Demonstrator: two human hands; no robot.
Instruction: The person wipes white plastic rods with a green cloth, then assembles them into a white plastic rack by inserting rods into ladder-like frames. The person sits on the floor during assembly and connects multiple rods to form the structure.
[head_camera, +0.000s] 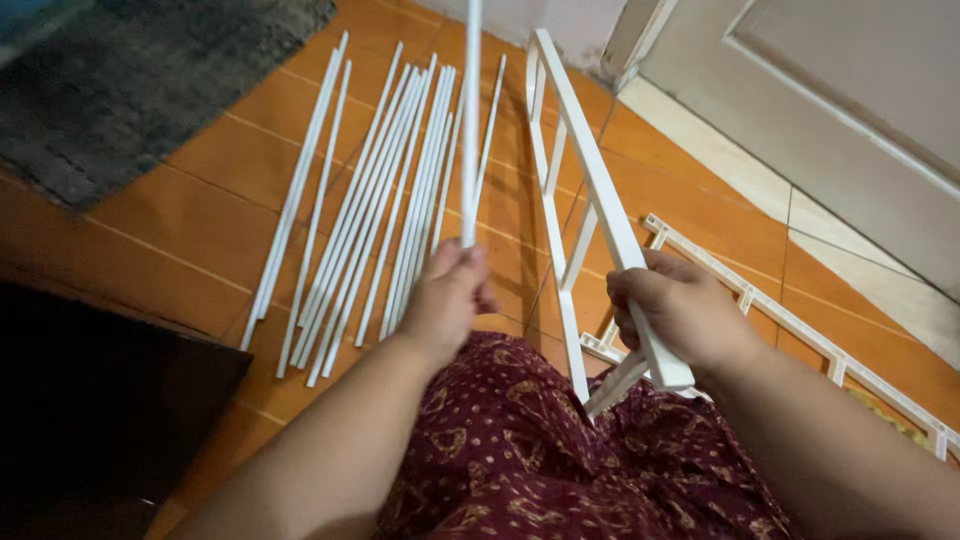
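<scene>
A thin white rod (470, 120) is pinched upright in the closed left hand (447, 298), gripped at its lower end so that nearly all its length stands free above the fist. A white ladder-like frame (590, 200) is clasped near its lower end by the right hand (680, 315), fingers wrapped tight round one side rail; the frame is tilted away over the orange tiled floor (190, 215). Just beyond the left hand a loose row of rods (370, 200) is laid on the tiles, and a second frame (800, 330) is lying flat by the right forearm. Held so low, the rod could probably sway or slip, and the tilted frame could twist in the one-handed hold and knock the laid rods askew.
</scene>
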